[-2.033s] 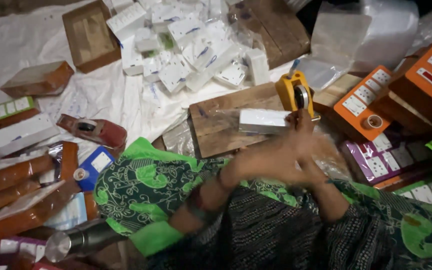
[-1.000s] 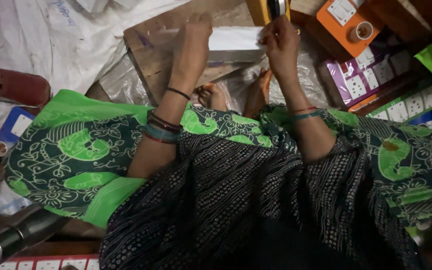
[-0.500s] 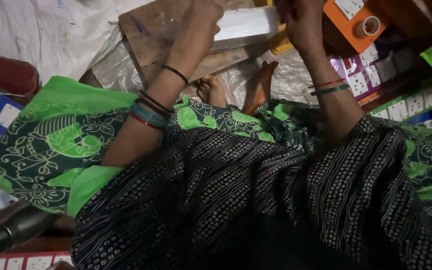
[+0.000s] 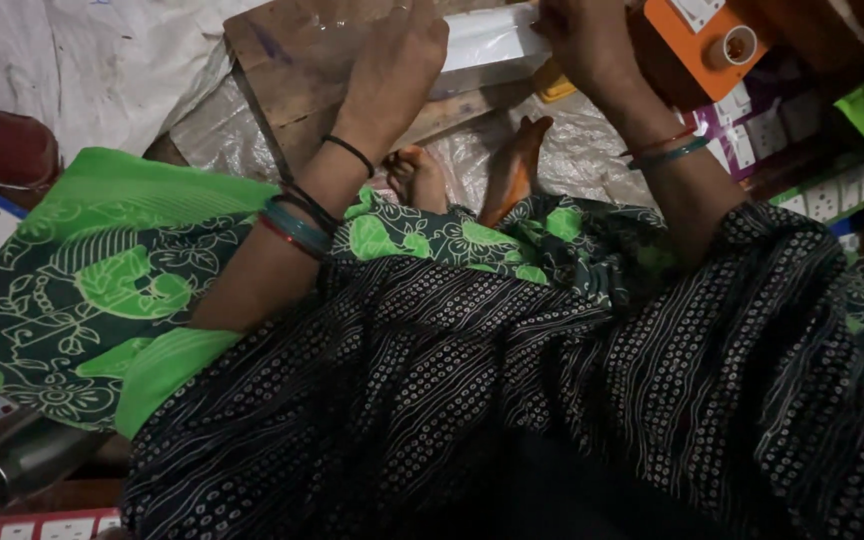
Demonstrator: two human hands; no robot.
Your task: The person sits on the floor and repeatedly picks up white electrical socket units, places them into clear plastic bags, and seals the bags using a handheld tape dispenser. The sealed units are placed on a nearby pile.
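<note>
Hands press on a white box (image 4: pixel 492 45) lying on the wooden board (image 4: pixel 292 70) at the top of the view: left hand (image 4: pixel 402 60) flat on its left end, right hand (image 4: pixel 582 40) gripping the right end (fingers partly cut off by the frame). Box looks closed and wrapped in clear film; whether its sealing is finished cannot be told. Tape roll (image 4: pixel 732 45) sits untouched on an orange box (image 4: pixel 687 40).

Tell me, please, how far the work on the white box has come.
Done: the white box lies on the wooden board. In hand: left hand and right hand both press on it. Left: whether it is sealed cannot be told; its top edge is out of view.
</note>
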